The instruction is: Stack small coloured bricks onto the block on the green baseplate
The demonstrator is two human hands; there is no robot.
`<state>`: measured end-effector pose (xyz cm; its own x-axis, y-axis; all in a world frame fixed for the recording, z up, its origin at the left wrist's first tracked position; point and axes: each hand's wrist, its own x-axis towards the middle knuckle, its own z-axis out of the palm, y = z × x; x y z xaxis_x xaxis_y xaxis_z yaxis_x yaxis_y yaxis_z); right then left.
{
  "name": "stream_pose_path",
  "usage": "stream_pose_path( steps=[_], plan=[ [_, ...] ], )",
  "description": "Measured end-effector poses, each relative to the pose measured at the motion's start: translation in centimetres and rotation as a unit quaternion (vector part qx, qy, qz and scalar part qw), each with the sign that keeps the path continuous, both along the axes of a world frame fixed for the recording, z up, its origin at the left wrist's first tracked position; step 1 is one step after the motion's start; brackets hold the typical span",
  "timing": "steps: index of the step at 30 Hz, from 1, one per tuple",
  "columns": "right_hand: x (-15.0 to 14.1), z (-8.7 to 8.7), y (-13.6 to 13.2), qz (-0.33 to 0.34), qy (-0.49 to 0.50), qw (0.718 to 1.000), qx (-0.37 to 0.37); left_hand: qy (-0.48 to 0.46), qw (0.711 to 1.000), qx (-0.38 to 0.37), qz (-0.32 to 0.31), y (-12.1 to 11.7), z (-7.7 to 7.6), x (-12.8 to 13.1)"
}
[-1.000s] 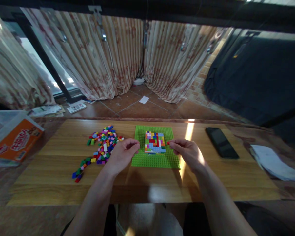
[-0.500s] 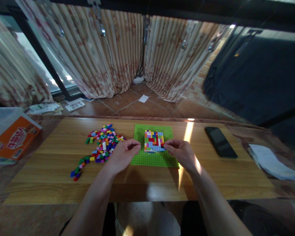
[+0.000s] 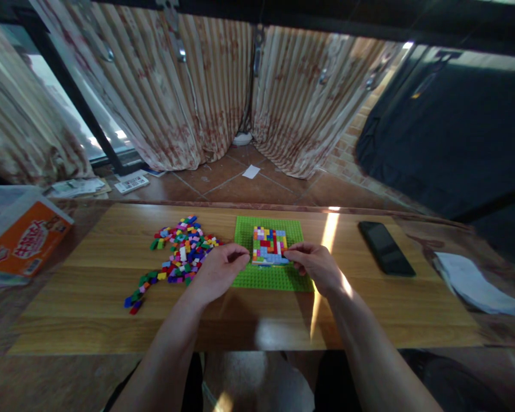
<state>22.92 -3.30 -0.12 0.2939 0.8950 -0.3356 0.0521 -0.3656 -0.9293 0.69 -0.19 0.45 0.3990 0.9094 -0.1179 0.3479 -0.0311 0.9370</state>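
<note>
A flat build of multicoloured toy bricks (image 3: pixel 269 246) sits on a green studded baseplate (image 3: pixel 278 279). My right hand (image 3: pixel 315 264) is at the build's right edge, thumb and forefinger pinched on a small building brick that their tips mostly cover. At the opposite side, my left hand (image 3: pixel 224 269) hovers close to the build's left edge. Its thumb and forefinger are brought together; whatever may be between them is too small to make out. Left of that hand spreads a pile of loose toy bricks (image 3: pixel 183 254), partly hidden behind it.
The wooden table (image 3: pixel 90 274) carries a black phone (image 3: pixel 386 248) at the right. Beyond the right end lie white papers (image 3: pixel 480 286). A clear plastic box with an orange label (image 3: pixel 28 240) stands at the left. Patterned curtains (image 3: pixel 206 91) hang behind.
My left hand has shifted slightly right, nearer the build. My right fingertips have moved a little left over its right edge. The camera view has shifted slightly.
</note>
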Motion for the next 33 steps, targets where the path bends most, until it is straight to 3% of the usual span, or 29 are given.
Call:
stream_pose_path(
  steps=[8,11,14,16,18,20,23,27,33],
  plan=[
    [0.0,-0.1,-0.2,0.003,-0.009,1.000,0.006,-0.026,0.999,-0.007,0.022,0.1,0.6,-0.5],
    [0.5,-0.2,-0.4,0.020,-0.004,1.000,-0.004,-0.029,0.998,0.005,0.064,0.6,0.7,-1.9],
    [1.3,-0.6,-0.4,0.022,0.018,1.000,0.002,0.031,0.989,0.060,0.134,1.6,0.8,-4.5],
    [1.5,-0.7,-0.4,0.000,0.027,0.999,0.019,0.113,0.967,0.099,0.207,2.3,1.1,-6.7],
    [1.6,-0.8,-0.3,-0.023,0.027,0.999,0.031,0.228,0.921,0.100,0.301,2.9,1.2,-8.9],
    [1.4,-0.8,-0.3,-0.035,0.027,0.998,0.037,0.327,0.878,0.076,0.341,3.3,1.2,-11.0],
    [1.2,-0.9,-0.2,-0.031,0.020,0.998,0.042,0.400,0.852,0.051,0.334,3.5,0.8,-13.2],
    [1.2,-1.2,0.0,-0.029,0.007,0.999,0.045,0.408,0.859,0.052,0.305,3.5,0.3,-14.2],
    [1.1,-1.6,0.2,-0.029,0.000,0.998,0.064,0.384,0.873,0.118,0.276,4.3,-0.4,-13.0]
  ],
)
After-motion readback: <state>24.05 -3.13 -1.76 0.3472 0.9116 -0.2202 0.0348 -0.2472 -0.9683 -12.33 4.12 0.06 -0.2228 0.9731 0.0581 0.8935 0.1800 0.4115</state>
